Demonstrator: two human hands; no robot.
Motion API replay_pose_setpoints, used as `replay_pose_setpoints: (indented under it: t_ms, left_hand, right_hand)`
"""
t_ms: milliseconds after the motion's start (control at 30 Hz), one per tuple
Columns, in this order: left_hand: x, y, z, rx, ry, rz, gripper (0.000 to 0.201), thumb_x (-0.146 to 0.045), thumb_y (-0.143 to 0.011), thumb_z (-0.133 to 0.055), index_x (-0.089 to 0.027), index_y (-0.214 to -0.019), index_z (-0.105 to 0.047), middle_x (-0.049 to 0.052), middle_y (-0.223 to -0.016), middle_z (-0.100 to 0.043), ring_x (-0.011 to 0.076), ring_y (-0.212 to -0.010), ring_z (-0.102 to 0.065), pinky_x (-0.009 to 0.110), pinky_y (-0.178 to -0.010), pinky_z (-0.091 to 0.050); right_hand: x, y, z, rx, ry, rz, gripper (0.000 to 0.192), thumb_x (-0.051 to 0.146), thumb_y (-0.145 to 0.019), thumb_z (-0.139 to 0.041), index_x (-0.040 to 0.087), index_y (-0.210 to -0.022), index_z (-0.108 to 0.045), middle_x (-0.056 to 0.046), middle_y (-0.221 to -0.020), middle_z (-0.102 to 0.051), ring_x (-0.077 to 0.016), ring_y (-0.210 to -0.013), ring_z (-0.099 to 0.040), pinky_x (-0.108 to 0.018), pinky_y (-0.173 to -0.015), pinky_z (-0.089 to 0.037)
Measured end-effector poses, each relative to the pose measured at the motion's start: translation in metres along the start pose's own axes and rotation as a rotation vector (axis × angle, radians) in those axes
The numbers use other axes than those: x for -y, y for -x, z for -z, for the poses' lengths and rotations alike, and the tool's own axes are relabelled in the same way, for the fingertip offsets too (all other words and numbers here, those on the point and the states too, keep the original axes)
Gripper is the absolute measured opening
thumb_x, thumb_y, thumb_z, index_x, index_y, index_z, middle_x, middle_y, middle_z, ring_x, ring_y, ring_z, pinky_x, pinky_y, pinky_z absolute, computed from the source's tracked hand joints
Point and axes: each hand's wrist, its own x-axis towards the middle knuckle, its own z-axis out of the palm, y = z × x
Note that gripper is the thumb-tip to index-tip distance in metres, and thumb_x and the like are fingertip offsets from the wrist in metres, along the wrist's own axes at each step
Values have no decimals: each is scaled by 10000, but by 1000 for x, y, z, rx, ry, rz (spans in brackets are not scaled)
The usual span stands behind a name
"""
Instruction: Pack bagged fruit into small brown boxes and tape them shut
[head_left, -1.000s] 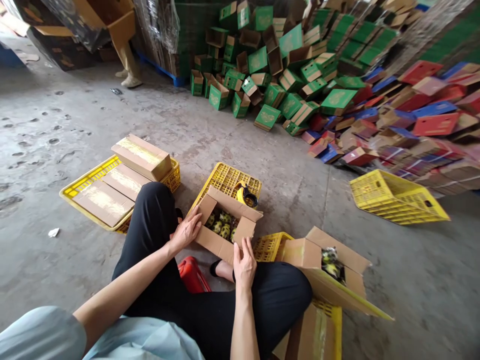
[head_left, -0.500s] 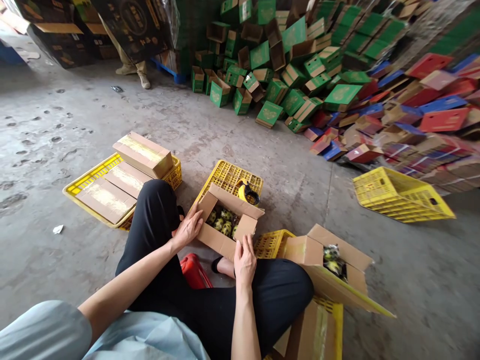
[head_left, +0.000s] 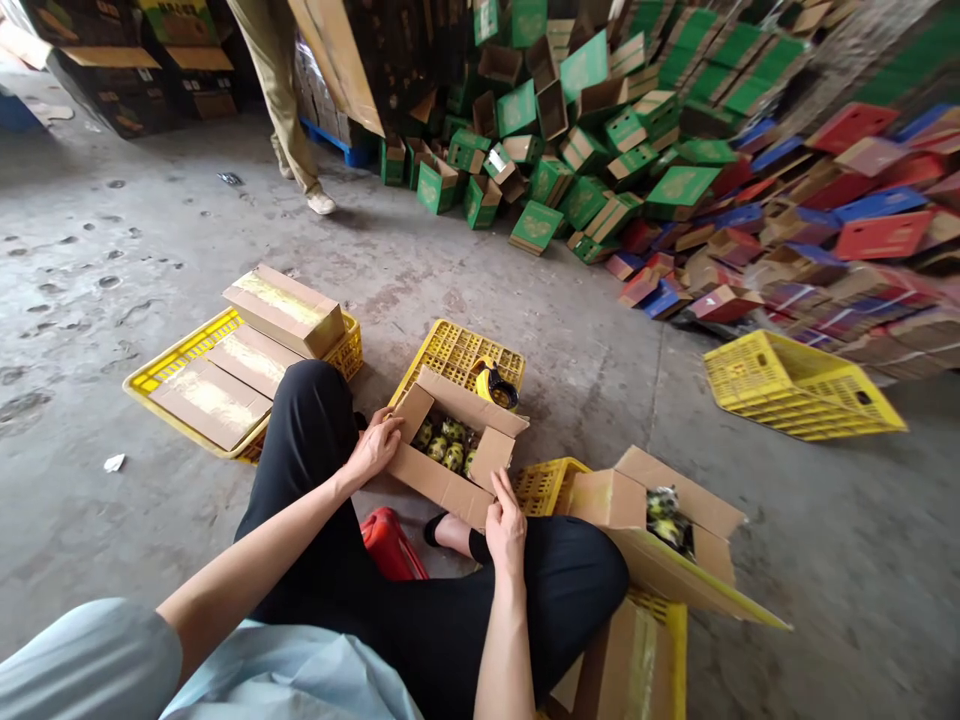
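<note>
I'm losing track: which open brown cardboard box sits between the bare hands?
The middle open box, left hand at one end, right hand at the other; another open box is beside the black-trousered right knee.

Soft, diffuse light leaves the open cardboard carton (head_left: 439,484) clear; the concrete floor (head_left: 405,265) looks paler left of it, duller to its right, where red and blue boxes (head_left: 881,236) beyond smear and stretch.
</note>
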Motion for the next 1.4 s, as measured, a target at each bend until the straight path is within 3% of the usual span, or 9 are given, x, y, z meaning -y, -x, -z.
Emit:
replay_pose_setpoints:
  t_ms: [167, 267, 367, 500, 633, 800, 1000, 1167, 1400]
  left_hand:
    - [1, -11, 8, 68, 41, 48, 437, -147, -888, -452, -180, -1195, -762, 124, -1415, -642, 279, -1286, -645, 447, -1151, -496]
    - [-3, -22, 14, 122, 106, 137, 395, -156, -845, -491, -170, -1088, -802, 129, -1380, -671, 307, -1281, -646, 456, -1162, -481]
    - [-10, -32, 20, 155, 148, 186, 299, -224, -855, -547, -153, -967, -815, 133, -1263, -730, 327, -1242, -663, 449, -1133, -505]
    - [-24, -35, 28, 196, 214, 266, 453, -483, -963, -518, -128, -929, -798, 134, -1104, -777, 320, -1038, -734, 394, -854, -642]
    - [-37, -31, 37, 226, 433, 476, 691, -733, -936, -507, -103, -1021, -776, 166, -1146, -768, 330, -1005, -737, 333, -649, -640]
    - [-33, -23, 41, 168, 451, 374, 699, -773, -891, -561, -124, -1019, -787, 146, -1043, -785, 332, -1060, -723, 329, -792, -624]
    - [-19, -17, 34, 177, 311, 122, 532, -658, -901, -621, -151, -940, -776, 132, -1142, -751, 319, -1105, -689, 392, -950, -568]
    - [-11, -16, 18, 54, 232, 103, 415, -571, -878, -659, -164, -887, -737, 159, -1193, -721, 327, -1127, -670, 420, -964, -556]
    - [-5, -16, 7, -6, 212, 140, 446, -537, -879, -689, -207, -1178, -667, 94, -1154, -718, 274, -1034, -697, 405, -920, -568]
  right_hand:
    - [-5, 6, 15, 188, -38, 7, 781, 35, -837, -403, 251, -1583, -482, -22, -1733, -290, -198, -1567, -341, -350, -1281, -330]
    - [-8, 3, 24, 285, -106, -46, 759, 145, -861, -521, 288, -1603, -444, -23, -1741, -264, -240, -1582, -308, -408, -1278, -337]
    - [-6, -2, 29, 315, -228, -132, 693, 325, -876, -657, 292, -1555, -520, -56, -1718, -321, -297, -1562, -359, -468, -1236, -404]
    - [3, -6, 27, 217, -349, -227, 675, 556, -847, -739, 232, -1434, -658, -123, -1653, -440, -348, -1498, -466, -479, -1133, -524]
    - [11, -9, 22, 108, -351, -251, 668, 664, -834, -724, 174, -1285, -760, -165, -1571, -545, -355, -1387, -593, -448, -1085, -570]
    - [14, -14, 15, -11, -267, -250, 643, 736, -827, -672, 154, -1052, -828, -188, -1480, -630, -325, -1152, -742, -398, -967, -628]
    - [16, -16, 6, -189, -90, -190, 604, 761, -870, -599, 198, -808, -809, -165, -1249, -770, -309, -1041, -761, -401, -944, -597]
    - [14, -16, -5, -298, -43, -165, 683, 799, -883, -555, 172, -875, -826, -187, -1166, -789, -326, -1018, -762, -415, -924, -588]
    - [13, -16, -15, -382, -21, -118, 700, 797, -905, -532, 152, -946, -799, -206, -1135, -774, -320, -1022, -744, -438, -943, -587]
